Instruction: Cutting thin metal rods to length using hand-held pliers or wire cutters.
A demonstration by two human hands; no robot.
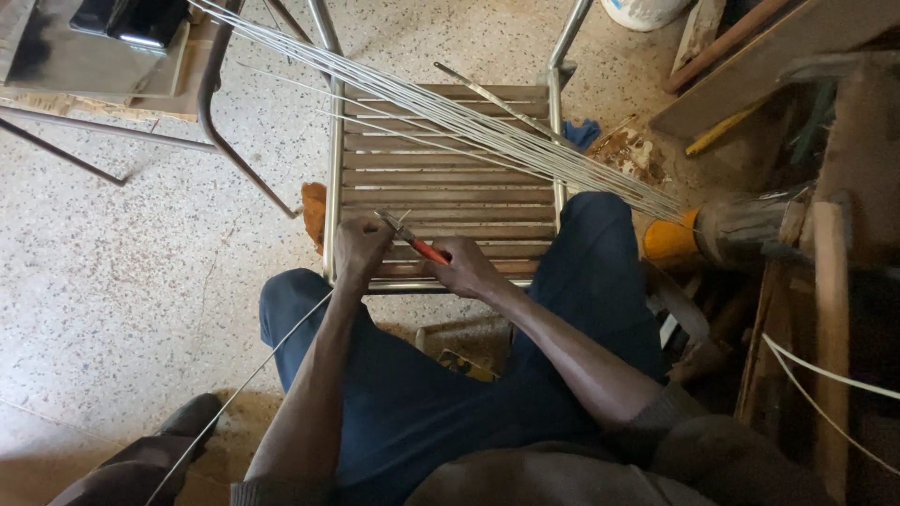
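Seated, knees in dark blue trousers apart, forearms reaching forward over the lap. Left hand curled closed at the near edge of a slatted chair seat, fingers pinched around a thin wire running down and back past the left knee toward the floor. Right hand closed around the orange handles of pliers, metal nose pointing up-left, tip just beside the left hand's fingertips; whether the plier nose grips the wire cannot be told. Both hands resting over the front slats, close together, nearly touching.

Beyond the hands: wooden slats in a chromed tube frame. Bundle of long straight wires lying diagonally across the seat, from upper left down to an orange-and-grey holder at the right. Speckled terrazzo floor on the left; timber offcuts stacked at far right.
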